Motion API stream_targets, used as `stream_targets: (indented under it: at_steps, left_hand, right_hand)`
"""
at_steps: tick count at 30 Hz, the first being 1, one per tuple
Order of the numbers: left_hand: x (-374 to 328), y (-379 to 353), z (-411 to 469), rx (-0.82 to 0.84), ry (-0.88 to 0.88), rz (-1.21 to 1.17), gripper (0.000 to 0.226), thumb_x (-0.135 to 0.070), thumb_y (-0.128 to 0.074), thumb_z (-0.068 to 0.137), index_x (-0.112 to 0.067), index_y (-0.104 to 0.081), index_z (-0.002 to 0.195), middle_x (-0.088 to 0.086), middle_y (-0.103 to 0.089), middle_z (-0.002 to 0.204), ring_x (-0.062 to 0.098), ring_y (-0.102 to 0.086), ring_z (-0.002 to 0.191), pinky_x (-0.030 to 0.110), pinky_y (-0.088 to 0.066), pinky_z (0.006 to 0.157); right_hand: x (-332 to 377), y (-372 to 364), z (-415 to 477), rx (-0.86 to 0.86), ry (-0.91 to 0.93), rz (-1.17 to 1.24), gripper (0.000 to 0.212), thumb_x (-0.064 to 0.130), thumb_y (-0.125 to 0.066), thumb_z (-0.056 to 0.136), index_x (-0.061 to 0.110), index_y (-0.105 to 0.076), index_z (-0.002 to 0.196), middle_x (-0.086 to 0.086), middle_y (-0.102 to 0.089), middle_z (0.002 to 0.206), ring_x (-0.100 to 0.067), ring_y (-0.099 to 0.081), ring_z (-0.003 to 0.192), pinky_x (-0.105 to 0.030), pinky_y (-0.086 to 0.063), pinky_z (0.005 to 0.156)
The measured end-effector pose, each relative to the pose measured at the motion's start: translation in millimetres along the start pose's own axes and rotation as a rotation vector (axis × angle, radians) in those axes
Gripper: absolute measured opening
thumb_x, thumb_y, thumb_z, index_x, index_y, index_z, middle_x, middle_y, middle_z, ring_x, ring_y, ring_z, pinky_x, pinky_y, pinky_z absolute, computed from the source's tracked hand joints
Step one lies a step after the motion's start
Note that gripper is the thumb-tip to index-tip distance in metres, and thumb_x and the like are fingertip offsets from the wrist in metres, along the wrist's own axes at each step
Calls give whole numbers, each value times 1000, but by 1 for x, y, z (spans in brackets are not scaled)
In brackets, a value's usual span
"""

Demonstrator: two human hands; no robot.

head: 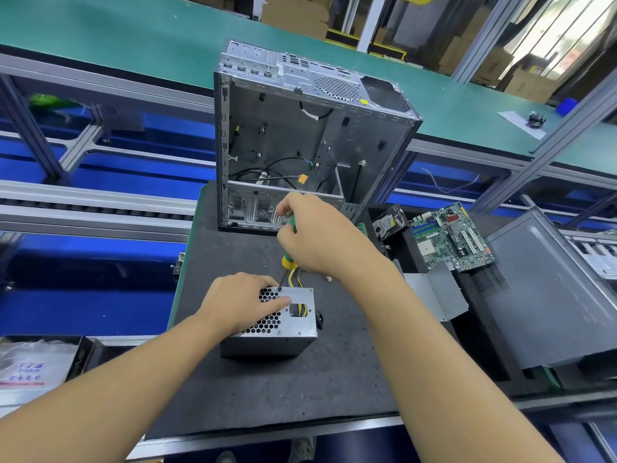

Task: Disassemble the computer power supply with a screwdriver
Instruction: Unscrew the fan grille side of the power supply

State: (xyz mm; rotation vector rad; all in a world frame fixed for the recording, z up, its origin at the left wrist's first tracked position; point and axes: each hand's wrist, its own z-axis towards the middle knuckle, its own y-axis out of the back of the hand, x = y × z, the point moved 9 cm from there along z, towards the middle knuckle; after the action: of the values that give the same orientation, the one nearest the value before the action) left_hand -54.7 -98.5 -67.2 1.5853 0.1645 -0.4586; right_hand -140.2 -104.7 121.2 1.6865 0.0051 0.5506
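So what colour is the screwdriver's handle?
The screwdriver handle is green with a yellow end; the head view shows it best.

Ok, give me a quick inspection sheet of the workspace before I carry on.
Surface: dark foam mat, speckled with debris.
Job's things: power supply lies on the mat; screwdriver tip at a screw near its far edge.
Clutter: gutted computer case behind; hard drive, motherboard and grey side panel to the right.
Grippers: left hand presses the power supply's top; right hand grips the screwdriver handle.
Cables: yellow and black wires leave the power supply's far side; black cables inside the case.
Surroundings: green conveyor belt, cardboard boxes beyond.
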Motion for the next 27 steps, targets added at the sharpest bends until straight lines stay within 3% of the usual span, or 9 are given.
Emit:
stream_targets:
  at_steps: [4,6,10,12,16,20,24,27]
  left_hand:
    - [0,0,0,14,9,6,63,-85,-35,80,-45,-62,120,-14,-72,106,11,-65,102,30,-41,69]
    - [0,0,0,16,11,5,62,-85,-36,81,-44,-62,120,-15,-72,107,11,-65,102,30,-41,69]
    - [0,0,0,23,11,4,62,-86,-35,80,-45,-62,119,-17,-71,110,10,-64,104,30,-41,71]
    - [0,0,1,26,11,8,64,-86,-34,80,-45,-61,120,-16,-71,112,11,-64,105,30,-42,72]
    - [0,0,0,30,17,12,65,-87,-34,80,-44,-62,121,-16,-71,111,11,-65,104,30,-45,75]
    - [0,0,0,34,19,11,64,-85,-35,80,-44,-62,120,-16,-72,108,10,-65,102,30,-47,75]
    - [0,1,0,34,27,-3,63,-85,-36,80,-44,-62,120,-15,-72,107,10,-65,102,30,-46,75]
    - [0,3,-2,26,18,-32,59,-83,-38,82,-44,-61,119,-18,-71,110,9,-64,104,30,-46,77]
  right_hand:
    - [-1,-3,-2,36,-21,36,29,21,-50,87,20,-48,115,2,-42,109,-24,-36,105,-36,-34,76]
    - [-2,-1,-3,-7,-34,-93,25,31,-51,89,20,-45,112,0,-41,112,-27,-41,106,-38,-36,74]
    - [-11,0,-1,-3,-112,-183,46,60,-37,98,18,-41,115,-6,-43,119,-34,-56,92,-41,-44,72]
    - [-13,0,0,13,-131,-104,42,56,-34,101,17,-43,112,-8,-46,113,-36,-55,92,-44,-47,76]
    - [-6,1,1,-8,-56,-77,19,26,-39,103,12,-48,113,-9,-48,116,-32,-54,94,-44,-49,83]
    - [-5,-4,-1,105,-61,109,19,16,-47,90,24,-47,108,1,-42,111,-26,-42,104,-38,-45,74]
    - [-2,-5,-2,65,-53,-34,20,36,-49,93,23,-45,108,2,-43,109,-27,-45,102,-37,-42,71]
    - [-3,1,0,-18,-84,-135,37,56,-37,99,20,-44,106,-1,-47,108,-29,-53,91,-40,-43,73]
